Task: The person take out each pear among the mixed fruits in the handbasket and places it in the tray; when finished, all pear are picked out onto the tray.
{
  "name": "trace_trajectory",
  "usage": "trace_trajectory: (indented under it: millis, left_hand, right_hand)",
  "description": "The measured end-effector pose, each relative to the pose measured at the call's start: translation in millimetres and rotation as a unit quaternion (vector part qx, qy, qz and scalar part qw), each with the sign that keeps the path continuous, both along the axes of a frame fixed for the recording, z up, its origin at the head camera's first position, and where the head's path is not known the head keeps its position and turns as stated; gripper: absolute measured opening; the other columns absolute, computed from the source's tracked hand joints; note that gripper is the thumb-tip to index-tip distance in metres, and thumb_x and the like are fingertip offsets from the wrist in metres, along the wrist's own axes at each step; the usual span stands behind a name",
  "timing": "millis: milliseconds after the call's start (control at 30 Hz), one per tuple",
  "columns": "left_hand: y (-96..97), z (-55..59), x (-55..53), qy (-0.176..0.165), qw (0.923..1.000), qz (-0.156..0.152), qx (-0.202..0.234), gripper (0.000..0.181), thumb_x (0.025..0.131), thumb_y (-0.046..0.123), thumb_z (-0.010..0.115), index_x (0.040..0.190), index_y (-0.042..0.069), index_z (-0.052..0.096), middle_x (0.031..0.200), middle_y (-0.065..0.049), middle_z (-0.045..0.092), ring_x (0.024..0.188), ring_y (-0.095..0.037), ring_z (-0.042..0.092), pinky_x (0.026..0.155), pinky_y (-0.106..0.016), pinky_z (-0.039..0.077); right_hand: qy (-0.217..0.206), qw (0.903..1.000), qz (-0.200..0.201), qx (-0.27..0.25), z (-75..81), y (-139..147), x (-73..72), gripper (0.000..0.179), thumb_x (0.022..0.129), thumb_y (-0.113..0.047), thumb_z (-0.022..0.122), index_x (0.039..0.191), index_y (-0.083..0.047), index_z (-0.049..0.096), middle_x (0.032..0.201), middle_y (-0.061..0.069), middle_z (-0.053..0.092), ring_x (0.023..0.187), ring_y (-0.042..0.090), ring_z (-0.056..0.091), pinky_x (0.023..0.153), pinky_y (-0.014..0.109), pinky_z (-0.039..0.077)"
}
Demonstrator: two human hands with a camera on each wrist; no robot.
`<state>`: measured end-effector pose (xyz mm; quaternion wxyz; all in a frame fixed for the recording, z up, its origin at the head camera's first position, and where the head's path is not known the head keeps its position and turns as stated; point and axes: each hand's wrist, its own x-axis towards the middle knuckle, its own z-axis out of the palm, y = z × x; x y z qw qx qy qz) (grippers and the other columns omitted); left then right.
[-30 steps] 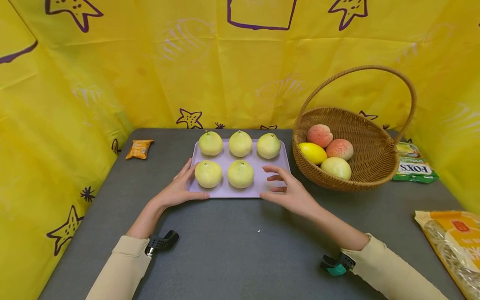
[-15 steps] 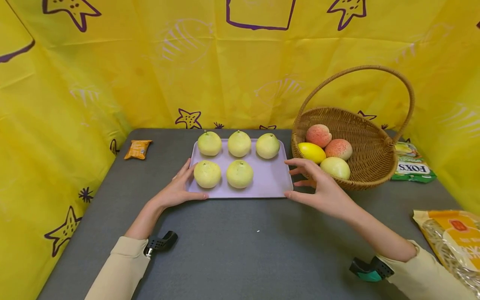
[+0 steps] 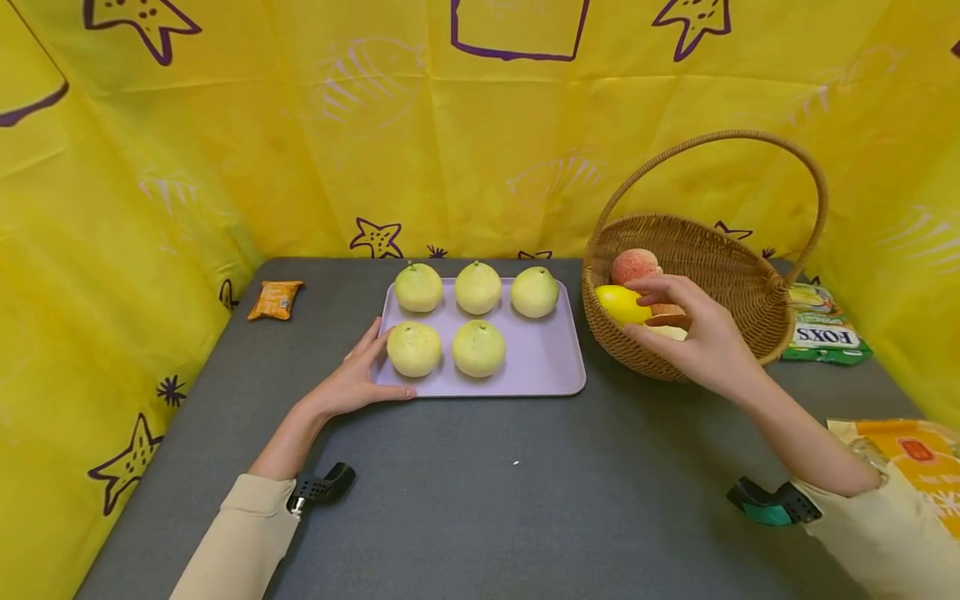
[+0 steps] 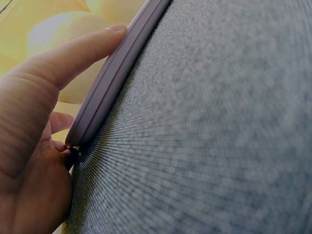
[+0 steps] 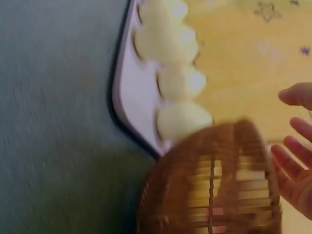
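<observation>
My left hand (image 3: 360, 375) holds the near left corner of a pale purple tray (image 3: 540, 367). Its thumb lies along the front rim, with the other fingers at the left side. Several round pale green fruits (image 3: 478, 348) stand on the tray in two rows; the front row's right spot is bare. Over the wicker basket (image 3: 738, 292), my right hand (image 3: 701, 337) has thumb and fingers spread apart, nothing held. Close to its fingertips are a yellow fruit (image 3: 621, 305) and a partly hidden pale green one (image 3: 667, 332). A pink peach (image 3: 634, 265) lies behind; the hand mostly covers another.
The basket's tall handle (image 3: 720, 137) arches above it. A green FOX'S bag (image 3: 828, 337) lies right of the basket. Nearer is an orange and clear packet (image 3: 918, 467), partly behind the right sleeve. A small orange snack packet (image 3: 275, 300) lies far left. Yellow cloth walls the table.
My right hand has moved from the tray's front right area rightward and up to over the basket's fruit. My left hand stays at the tray's corner.
</observation>
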<state>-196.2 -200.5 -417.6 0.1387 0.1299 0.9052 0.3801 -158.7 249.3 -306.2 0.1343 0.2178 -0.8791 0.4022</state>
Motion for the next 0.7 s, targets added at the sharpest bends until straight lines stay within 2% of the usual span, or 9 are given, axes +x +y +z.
trace_trajectory:
  millis: [100,167,267,367,433,533,700]
  left_hand:
    - [-0.4,-0.5,-0.2,0.001,1.0,0.0,0.001,0.112,0.073,0.051,0.082,0.158,0.018,0.017,0.162,-0.008,-0.013,0.145,-0.042,-0.008,0.106,-0.071,0.0]
    - [-0.7,-0.8,-0.2,0.001,1.0,-0.001,0.002,0.111,0.073,0.05,0.082,0.158,0.019,0.017,0.162,-0.008,-0.014,0.145,-0.043,-0.008,0.106,-0.071,0.0]
    - [-0.7,-0.8,0.0,0.0,1.0,-0.001,0.002,0.111,0.073,0.05,0.082,0.158,0.019,0.017,0.162,-0.008,-0.014,0.145,-0.043,-0.008,0.106,-0.071,0.0]
    - [-0.6,-0.3,0.3,-0.001,1.0,-0.001,0.003,0.111,0.073,0.05,0.082,0.158,0.02,0.017,0.162,-0.009,-0.014,0.145,-0.044,-0.008,0.106,-0.071,-0.001]
    - [-0.7,0.1,0.5,-0.002,1.0,-0.001,0.004,0.111,0.073,0.05,0.082,0.158,0.02,0.017,0.162,-0.009,-0.014,0.145,-0.044,-0.008,0.106,-0.071,-0.001]
    - [-0.9,0.2,0.5,-0.003,1.0,-0.001,0.005,0.11,0.073,0.05,0.082,0.158,0.021,0.017,0.162,-0.008,-0.014,0.145,-0.044,-0.008,0.106,-0.072,-0.001]
    - [-1.2,-0.8,-0.1,0.004,1.0,-0.001,0.004,0.108,0.073,0.049,0.083,0.157,0.024,0.02,0.162,-0.009,-0.013,0.144,-0.045,-0.007,0.105,-0.073,0.002]
  right_hand:
    - [-0.019,0.9985,-0.028,0.042,2.3,12,-11.2,0.041,0.084,-0.009,0.077,0.123,-0.011,0.064,0.118,0.004,0.061,0.097,0.006,0.058,0.081,0.011,0.047]
    - [-0.054,0.9957,-0.037,0.066,5.3,19,-17.5,0.036,0.088,-0.015,0.075,0.122,-0.012,0.065,0.12,0.004,0.062,0.1,0.013,0.06,0.081,0.013,0.047]
    - [-0.092,0.9889,-0.025,0.114,10.9,28,-26.4,0.035,0.091,-0.022,0.071,0.122,-0.009,0.064,0.119,0.009,0.062,0.106,0.027,0.059,0.086,0.03,0.051]
    - [-0.11,0.9788,0.007,0.173,16.9,36,-35.7,0.038,0.092,-0.025,0.07,0.123,-0.005,0.063,0.12,0.014,0.062,0.107,0.033,0.059,0.086,0.048,0.05]
    - [-0.121,0.9701,0.03,0.208,21.4,40,-42.0,0.041,0.091,-0.025,0.07,0.124,-0.003,0.061,0.12,0.017,0.062,0.106,0.035,0.059,0.085,0.053,0.048]
    - [-0.16,0.9539,0.046,0.25,28.3,44,-51.3,0.045,0.091,-0.027,0.071,0.126,-0.002,0.06,0.123,0.017,0.062,0.108,0.035,0.059,0.086,0.053,0.048]
    - [-0.236,0.9183,0.083,0.307,37.6,49,-66.8,0.053,0.091,-0.034,0.069,0.131,-0.001,0.056,0.127,0.018,0.059,0.113,0.037,0.056,0.087,0.052,0.048]
